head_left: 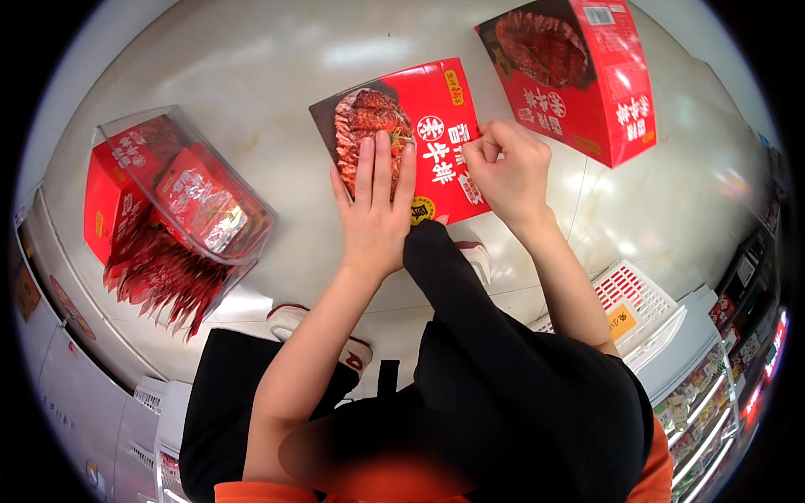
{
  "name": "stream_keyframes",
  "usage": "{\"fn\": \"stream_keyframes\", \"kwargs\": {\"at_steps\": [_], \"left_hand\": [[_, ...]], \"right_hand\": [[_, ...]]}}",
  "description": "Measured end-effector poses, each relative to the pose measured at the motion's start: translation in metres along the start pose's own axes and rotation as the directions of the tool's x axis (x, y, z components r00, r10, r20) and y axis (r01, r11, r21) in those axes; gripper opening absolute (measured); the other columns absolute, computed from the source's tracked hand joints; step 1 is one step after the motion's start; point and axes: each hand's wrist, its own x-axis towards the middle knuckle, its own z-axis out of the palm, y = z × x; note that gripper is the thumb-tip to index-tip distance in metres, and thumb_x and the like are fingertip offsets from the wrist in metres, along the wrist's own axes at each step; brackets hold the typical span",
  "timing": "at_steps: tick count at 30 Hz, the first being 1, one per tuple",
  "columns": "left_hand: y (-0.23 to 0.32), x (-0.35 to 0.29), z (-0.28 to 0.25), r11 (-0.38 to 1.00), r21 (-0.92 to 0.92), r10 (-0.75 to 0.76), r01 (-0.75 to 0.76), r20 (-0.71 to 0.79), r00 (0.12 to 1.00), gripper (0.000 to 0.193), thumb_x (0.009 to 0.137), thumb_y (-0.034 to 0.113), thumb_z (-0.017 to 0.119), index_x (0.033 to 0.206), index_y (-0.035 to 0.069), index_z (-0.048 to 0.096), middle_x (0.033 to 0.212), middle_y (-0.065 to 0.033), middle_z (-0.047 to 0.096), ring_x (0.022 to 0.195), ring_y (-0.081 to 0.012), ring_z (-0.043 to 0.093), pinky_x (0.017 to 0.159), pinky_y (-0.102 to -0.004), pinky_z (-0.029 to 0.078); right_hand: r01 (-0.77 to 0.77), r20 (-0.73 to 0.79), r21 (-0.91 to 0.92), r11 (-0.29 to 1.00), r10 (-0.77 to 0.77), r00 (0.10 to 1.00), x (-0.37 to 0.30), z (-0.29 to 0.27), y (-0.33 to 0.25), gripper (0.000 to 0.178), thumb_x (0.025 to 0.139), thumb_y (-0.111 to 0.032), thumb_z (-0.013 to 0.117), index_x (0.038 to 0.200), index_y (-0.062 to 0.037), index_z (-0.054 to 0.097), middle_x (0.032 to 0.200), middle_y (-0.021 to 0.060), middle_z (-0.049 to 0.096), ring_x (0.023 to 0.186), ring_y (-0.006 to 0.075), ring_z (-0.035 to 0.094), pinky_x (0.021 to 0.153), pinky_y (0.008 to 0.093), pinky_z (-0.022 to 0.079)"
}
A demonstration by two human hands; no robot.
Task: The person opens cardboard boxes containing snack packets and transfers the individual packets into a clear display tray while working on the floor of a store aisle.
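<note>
Your left hand (375, 210) lies flat, fingers extended, on the middle box (438, 138), left of a second box (574, 92), and your right hand (513, 168) is curled at its right edge, hold unconfirmed, so uneven pressure could dent or skew the middle box.

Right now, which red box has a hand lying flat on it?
The middle red box: the left hand lies flat on it. No hand touches the upper-right box or left box.

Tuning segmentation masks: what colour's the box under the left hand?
Mostly red box, dark at left; best in head view.
</note>
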Motion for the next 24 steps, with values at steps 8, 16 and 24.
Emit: {"fn": "stream_keyframes", "kwargs": {"at_steps": [8,16,24], "left_hand": [[0.011,0.0,0.009,0.993,0.0,-0.118,0.119,-0.079,0.99,0.082,0.079,0.066,0.057,0.141,0.013,0.047,0.148,-0.0195,0.039,0.14,-0.0339,0.033,0.109,-0.0632,0.02],[0.029,0.007,0.007,0.97,-0.017,-0.241,0.241,-0.151,0.959,0.088,0.079,0.063,0.058,0.137,-0.001,0.048,0.143,-0.033,0.039,0.134,-0.0477,0.035,0.104,-0.0551,0.033],[0.043,0.013,0.012,0.897,-0.152,-0.438,0.415,-0.187,0.879,0.078,0.077,0.058,0.059,0.136,0.007,0.054,0.144,-0.0266,0.043,0.137,-0.0412,0.036,0.107,-0.0594,0.022]], "right_hand": [[-0.252,0.038,0.445,0.859,0.263,0.964,0.001,-0.007,-0.007,0.026,0.075,-0.003,0.077,0.092,0.0044,0.059,0.097,0.0155,0.07,0.084,0.019,0.07,0.075,0.0286,0.057],[-0.032,0.075,0.277,0.96,0.011,0.997,0.033,-0.003,-0.006,0.02,0.074,0.001,0.076,0.091,0.0032,0.066,0.091,0.0129,0.072,0.079,0.0172,0.07,0.071,0.0266,0.057],[0.066,0.035,0.319,0.945,-0.081,0.996,0.045,0.004,-0.006,0.028,0.073,0.004,0.075,0.099,0.0045,0.064,0.097,0.0155,0.07,0.079,0.0198,0.069,0.074,0.0291,0.057]]}}
